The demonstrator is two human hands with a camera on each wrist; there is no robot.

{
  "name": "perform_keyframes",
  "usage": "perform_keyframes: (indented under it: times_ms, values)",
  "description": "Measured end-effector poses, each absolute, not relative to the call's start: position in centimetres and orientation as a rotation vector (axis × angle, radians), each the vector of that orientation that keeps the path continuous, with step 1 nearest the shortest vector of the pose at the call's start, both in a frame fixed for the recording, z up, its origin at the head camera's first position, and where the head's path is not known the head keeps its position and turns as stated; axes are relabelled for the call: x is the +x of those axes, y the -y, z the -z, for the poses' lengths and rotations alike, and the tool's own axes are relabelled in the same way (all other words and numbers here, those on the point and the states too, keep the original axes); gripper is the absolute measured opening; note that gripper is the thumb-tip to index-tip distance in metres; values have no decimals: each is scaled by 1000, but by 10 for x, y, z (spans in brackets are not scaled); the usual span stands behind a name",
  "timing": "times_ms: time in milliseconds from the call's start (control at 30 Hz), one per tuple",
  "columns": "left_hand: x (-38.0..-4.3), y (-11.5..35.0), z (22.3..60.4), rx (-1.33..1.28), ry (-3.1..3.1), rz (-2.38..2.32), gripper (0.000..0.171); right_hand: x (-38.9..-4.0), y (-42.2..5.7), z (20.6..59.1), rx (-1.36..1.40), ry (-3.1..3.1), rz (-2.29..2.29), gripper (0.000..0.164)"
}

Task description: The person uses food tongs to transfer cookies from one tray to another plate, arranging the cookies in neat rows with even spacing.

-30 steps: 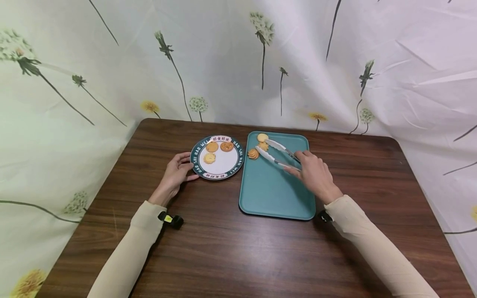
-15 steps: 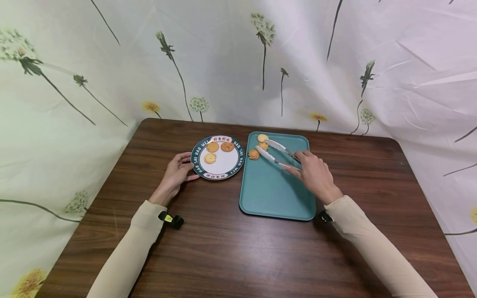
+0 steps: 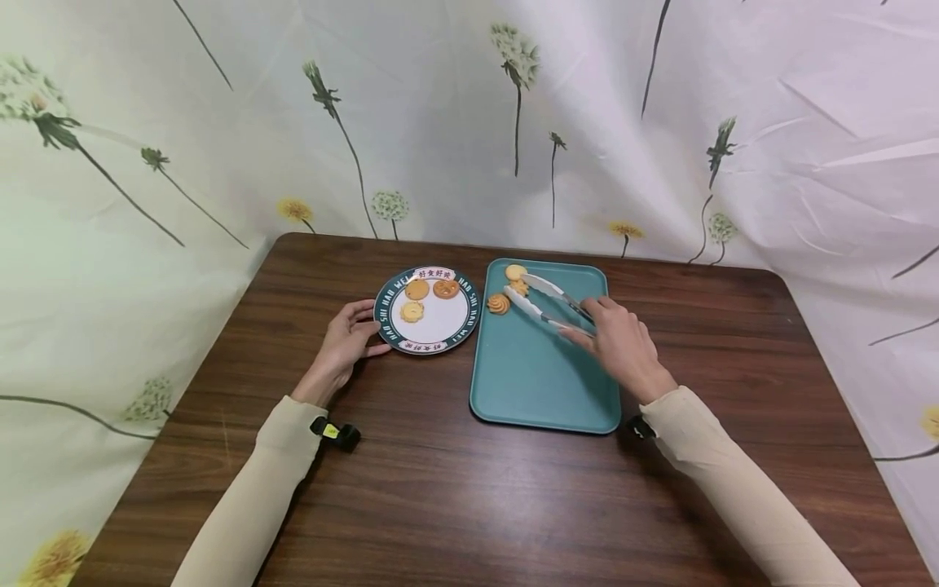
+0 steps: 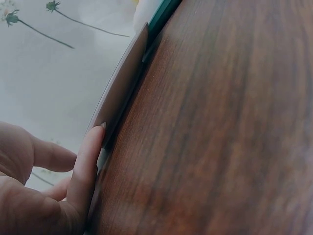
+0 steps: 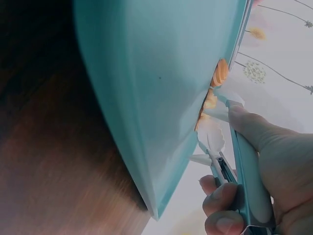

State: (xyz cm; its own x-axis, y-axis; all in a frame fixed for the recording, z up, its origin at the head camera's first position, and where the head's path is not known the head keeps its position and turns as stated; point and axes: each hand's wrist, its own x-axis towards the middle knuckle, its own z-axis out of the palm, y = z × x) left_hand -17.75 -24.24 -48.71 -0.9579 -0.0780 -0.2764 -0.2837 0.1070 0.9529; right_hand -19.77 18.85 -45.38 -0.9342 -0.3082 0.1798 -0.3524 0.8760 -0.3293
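Note:
At the left rim of a white plate with a dark green lettered border, my left hand grips the edge. The left wrist view shows a fingertip against the plate's underside. Three cookies lie on the plate: a plain round one, a browner one and a scalloped one. My right hand holds metal tongs, their tips spread around a star-shaped cookie on the teal tray. Beside it lie a swirled cookie and a pale round cookie.
Plate and tray stand side by side on a dark wooden table, close to its back edge. Behind the table hangs a white cloth printed with dandelions. Each wrist wears a small black camera, such as the left wrist camera.

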Motion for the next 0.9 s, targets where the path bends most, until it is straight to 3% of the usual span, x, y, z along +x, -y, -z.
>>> perform_keyframes:
  times_ms: [900]
  values:
    - [-179, 241, 488, -359, -2213, -1984, 53, -197, -187, 450, 504, 2949, -531, 51]
